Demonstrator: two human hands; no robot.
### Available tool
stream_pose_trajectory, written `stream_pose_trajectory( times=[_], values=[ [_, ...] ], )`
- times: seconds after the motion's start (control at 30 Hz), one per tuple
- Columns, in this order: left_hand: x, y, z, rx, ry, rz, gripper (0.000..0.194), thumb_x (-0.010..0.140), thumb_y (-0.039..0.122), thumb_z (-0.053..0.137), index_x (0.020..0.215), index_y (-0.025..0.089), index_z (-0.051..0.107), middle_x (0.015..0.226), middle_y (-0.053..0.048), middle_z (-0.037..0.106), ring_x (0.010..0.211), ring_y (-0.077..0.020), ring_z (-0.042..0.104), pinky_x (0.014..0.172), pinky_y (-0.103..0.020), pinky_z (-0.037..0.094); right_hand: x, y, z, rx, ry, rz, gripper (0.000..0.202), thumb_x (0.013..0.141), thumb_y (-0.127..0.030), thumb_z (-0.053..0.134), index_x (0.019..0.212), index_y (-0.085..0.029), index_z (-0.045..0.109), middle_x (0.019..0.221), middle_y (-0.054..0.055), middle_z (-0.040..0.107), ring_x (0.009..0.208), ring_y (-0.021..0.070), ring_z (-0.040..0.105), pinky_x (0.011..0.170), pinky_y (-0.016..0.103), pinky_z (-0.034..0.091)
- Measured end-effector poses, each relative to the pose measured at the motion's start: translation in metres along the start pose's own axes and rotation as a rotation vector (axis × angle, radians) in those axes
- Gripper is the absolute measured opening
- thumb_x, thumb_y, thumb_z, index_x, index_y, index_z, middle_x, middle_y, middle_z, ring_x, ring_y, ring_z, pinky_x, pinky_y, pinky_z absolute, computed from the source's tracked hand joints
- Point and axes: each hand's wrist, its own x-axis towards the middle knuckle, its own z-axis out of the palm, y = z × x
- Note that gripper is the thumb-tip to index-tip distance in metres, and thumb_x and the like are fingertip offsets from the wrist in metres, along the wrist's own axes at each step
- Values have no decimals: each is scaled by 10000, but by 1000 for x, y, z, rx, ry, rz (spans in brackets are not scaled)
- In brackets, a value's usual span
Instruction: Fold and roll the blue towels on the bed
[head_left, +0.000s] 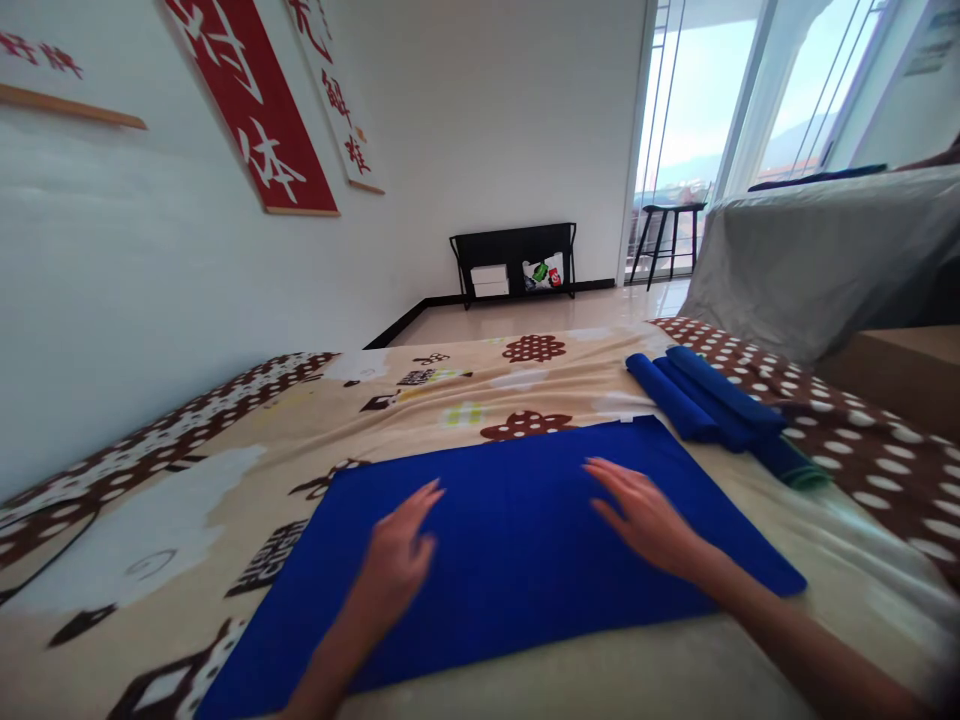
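Observation:
A blue towel [517, 540] lies spread flat on a patterned blanket [420, 400], with a small pale tag at its far edge. Over its left part is my left hand [397, 550], fingers stretched out and slightly blurred. My right hand [637, 510] is over the right part, fingers extended and thumb apart. Neither hand grips anything; whether they touch the cloth I cannot tell. Beyond the towel's right corner lie several rolled blue cloths [705, 400] side by side, and a roll with a greenish end [799, 468] sits nearest me.
A grey-covered table [832, 240] stands at the right, with a cardboard box [900, 370] below it. Against the far wall is a black rack [514, 260] holding white boxes and a bag. A dark stool [667, 225] stands by the window. Hanging scrolls [262, 120] line the left wall.

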Motion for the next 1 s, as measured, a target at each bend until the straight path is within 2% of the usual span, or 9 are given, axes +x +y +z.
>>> stream_pose_trajectory(
  times=[0.13, 0.23, 0.33, 0.47, 0.53, 0.63, 0.83, 0.9, 1.0],
  values=[
    [75, 45, 83, 52, -120, 71, 599, 906, 203, 345, 1501, 152, 317, 1586, -104, 269, 1469, -221, 245, 1180, -439, 253, 97, -50, 66, 12, -156, -117, 531, 986, -397, 341, 1479, -204, 385, 1547, 70, 352, 1442, 199, 292, 1157, 403, 276],
    [102, 25, 105, 108, -166, 65, 539, 955, 301, 342, 1488, 223, 354, 1575, -78, 306, 1465, -208, 255, 1183, -438, 224, 111, -16, 79, -17, -196, -116, 524, 994, -438, 339, 1473, -235, 405, 1549, 41, 349, 1443, 176, 285, 1171, 370, 238],
    [87, -52, 73, 179, -170, -21, 514, 974, 455, 326, 1474, 342, 355, 1577, -9, 317, 1465, -203, 256, 1181, -475, 200, 91, 60, 53, -66, -184, -38, 563, 968, -562, 359, 1457, -291, 429, 1552, 16, 347, 1446, 193, 280, 1187, 400, 196],
    [45, -167, 15, 312, -95, -308, 591, 974, 451, 217, 1506, 207, 302, 1579, -115, 299, 1468, -285, 235, 1142, -611, 169, 59, 156, 22, -156, -100, 199, 644, 984, -583, 215, 1503, -227, 352, 1576, 89, 278, 1465, 241, 220, 1184, 489, 172],
    [32, -199, 5, 370, -64, -385, 604, 972, 447, 184, 1518, 202, 266, 1600, -105, 245, 1481, -272, 197, 1153, -608, 128, 53, 179, 23, -188, -76, 262, 662, 978, -599, 199, 1512, -232, 335, 1593, 81, 232, 1476, 230, 182, 1192, 472, 155],
    [27, -214, 6, 430, -54, -421, 595, 975, 462, 160, 1525, 246, 239, 1616, -55, 213, 1488, -224, 174, 1175, -561, 107, 52, 188, 32, -214, -69, 290, 657, 968, -616, 215, 1515, -267, 324, 1603, 40, 208, 1483, 199, 147, 1204, 428, 138],
    [41, -167, -2, 495, -63, -448, 560, 972, 376, 230, 1471, 167, 372, 1564, -158, 318, 1464, -316, 234, 1118, -679, 112, 61, 159, 23, -232, -39, 296, 589, 979, -493, 290, 1468, -188, 412, 1563, 121, 311, 1464, 274, 222, 1185, 515, 156],
    [52, -124, 6, 506, -43, -393, 554, 966, 318, 232, 1454, 113, 395, 1555, -193, 317, 1466, -341, 214, 1111, -702, 55, 73, 125, 26, -229, -2, 255, 555, 997, -397, 275, 1459, -122, 412, 1562, 174, 290, 1470, 306, 191, 1179, 562, 106],
    [78, -40, 48, 462, -70, -186, 550, 971, 308, 248, 1500, 173, 315, 1595, -91, 267, 1480, -214, 199, 1187, -501, 143, 102, 48, 53, -191, 1, 99, 498, 1014, -340, 320, 1461, -135, 396, 1565, 158, 294, 1463, 274, 220, 1185, 523, 142]
  ],
)
